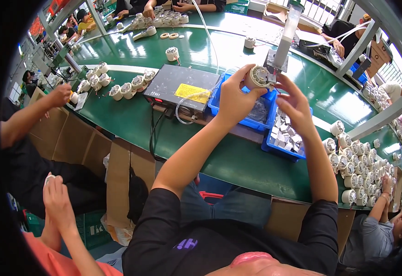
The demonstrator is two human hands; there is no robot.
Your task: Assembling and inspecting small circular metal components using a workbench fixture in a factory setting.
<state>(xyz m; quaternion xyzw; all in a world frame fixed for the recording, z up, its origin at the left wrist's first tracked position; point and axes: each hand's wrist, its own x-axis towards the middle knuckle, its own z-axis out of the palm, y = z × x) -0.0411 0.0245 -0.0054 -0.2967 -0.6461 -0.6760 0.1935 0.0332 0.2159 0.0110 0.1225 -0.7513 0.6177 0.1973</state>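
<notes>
My left hand [236, 97] grips a round cream-white motor part [257, 78] by its sides. Its open face, with metal inside, is turned up toward me. Right of the part, my right hand [297, 105] has thumb and fingers apart. Those fingertips come close to the part's right edge, and whether they touch it is hard to tell. Just beyond both hands stands a clear, tilted dispensing syringe [286, 39] with a green top, on a grey metal bracket [274, 62]. Below my hands are a blue bin [249, 123] with clear plastic and another blue bin [274, 149] of small white pieces.
A black control box [178, 85] with a yellow label and tubing sits left of the bins. Round motor parts [359, 161] crowd the right of the green table [201, 154]; a short row [132, 87] lies left. Co-workers' hands [59, 195] are at both sides.
</notes>
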